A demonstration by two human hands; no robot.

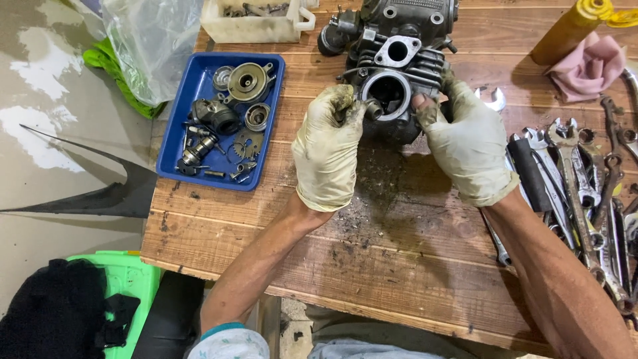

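Note:
A dark finned engine cylinder head (397, 66) stands on the wooden workbench (399, 252), its round opening facing me. My left hand (327, 147), in a dirty pale glove, pinches a small metal sleeve (374, 109) at the left rim of that opening. My right hand (468, 145), gloved the same way, grips the head's right side with the thumb on the rim.
A blue tray (178, 136) of small engine parts sits to the left. Several wrenches (578, 179) lie at the right. A white container (256, 26) and a plastic bag (149, 46) are at the back left, a pink rag (588, 66) and yellow can (565, 30) at the back right.

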